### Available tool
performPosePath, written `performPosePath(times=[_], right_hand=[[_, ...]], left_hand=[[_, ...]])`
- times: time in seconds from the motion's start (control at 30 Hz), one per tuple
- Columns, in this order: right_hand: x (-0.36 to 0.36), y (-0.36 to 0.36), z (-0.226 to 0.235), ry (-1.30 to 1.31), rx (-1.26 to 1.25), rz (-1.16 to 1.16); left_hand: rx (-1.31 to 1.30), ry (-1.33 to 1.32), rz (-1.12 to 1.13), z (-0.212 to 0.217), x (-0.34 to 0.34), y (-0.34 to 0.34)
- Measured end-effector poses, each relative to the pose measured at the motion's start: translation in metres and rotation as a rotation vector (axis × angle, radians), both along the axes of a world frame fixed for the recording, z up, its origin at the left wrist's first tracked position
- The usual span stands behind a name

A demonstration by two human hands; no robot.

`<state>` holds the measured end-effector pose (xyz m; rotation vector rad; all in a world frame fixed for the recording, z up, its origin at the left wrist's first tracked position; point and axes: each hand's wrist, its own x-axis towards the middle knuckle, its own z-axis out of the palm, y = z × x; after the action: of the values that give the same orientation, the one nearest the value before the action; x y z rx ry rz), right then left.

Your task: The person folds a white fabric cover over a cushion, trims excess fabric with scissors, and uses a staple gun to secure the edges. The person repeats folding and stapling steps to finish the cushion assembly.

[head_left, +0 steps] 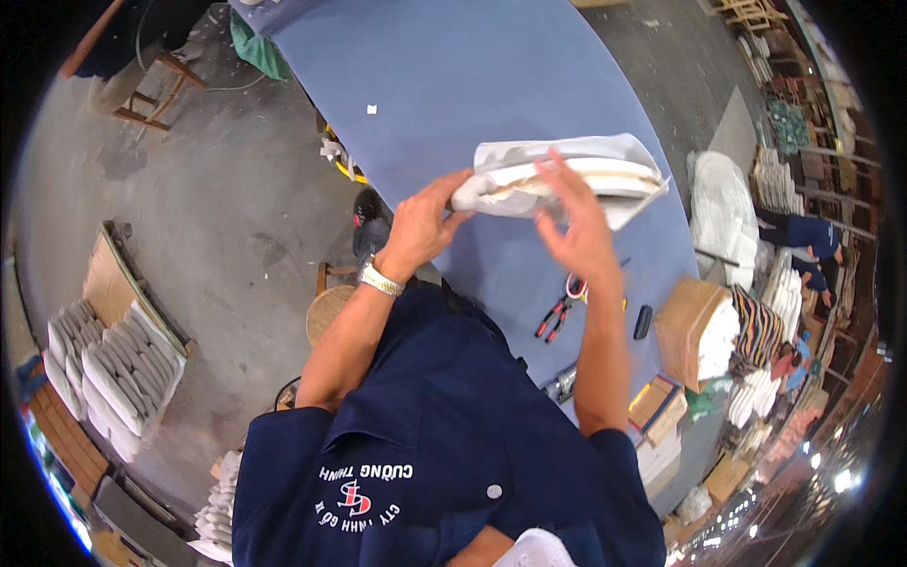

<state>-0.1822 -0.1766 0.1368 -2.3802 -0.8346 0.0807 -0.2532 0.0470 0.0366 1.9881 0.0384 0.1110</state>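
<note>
A white padded piece (614, 172), like a chair seat cushion with loose white cloth and a tan edge showing, is held above the blue-grey table (453, 66). Its left end is pinched in my left hand (425, 224), which has a metal watch on the wrist. My right hand (578, 222) passes in front of the pad's middle, fingers apart and slightly blurred. Whether those fingertips touch the cloth is unclear. Below my right hand, red-and-black pliers (554, 321) and a pair of scissors (574, 285) lie on the table.
Right of my forearm are a black oblong item (643, 322) and a cardboard box (686, 331). A round stool (329, 314) stands left of the table. Stacked white cushions (123, 373) sit on the floor at left. Another person (118, 47) is at upper left.
</note>
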Motion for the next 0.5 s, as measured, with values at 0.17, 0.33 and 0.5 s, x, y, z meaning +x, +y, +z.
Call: performPosePath(times=[0.17, 0.33, 0.5], right_hand=[[-0.039, 0.012, -0.035, -0.249, 0.091, -0.089], [-0.059, 0.017, -0.059, -0.231, 0.232, -0.191], [-0.063, 0.004, -0.060, -0.138, 0.393, -0.142]], left_hand=[[-0.061, -0.019, 0.035, -0.001, 0.004, -0.010], [-0.170, 0.039, -0.034, -0.006, 0.003, -0.001], [-0.377, 0.290, 0.094, 0.012, 0.001, -0.015]])
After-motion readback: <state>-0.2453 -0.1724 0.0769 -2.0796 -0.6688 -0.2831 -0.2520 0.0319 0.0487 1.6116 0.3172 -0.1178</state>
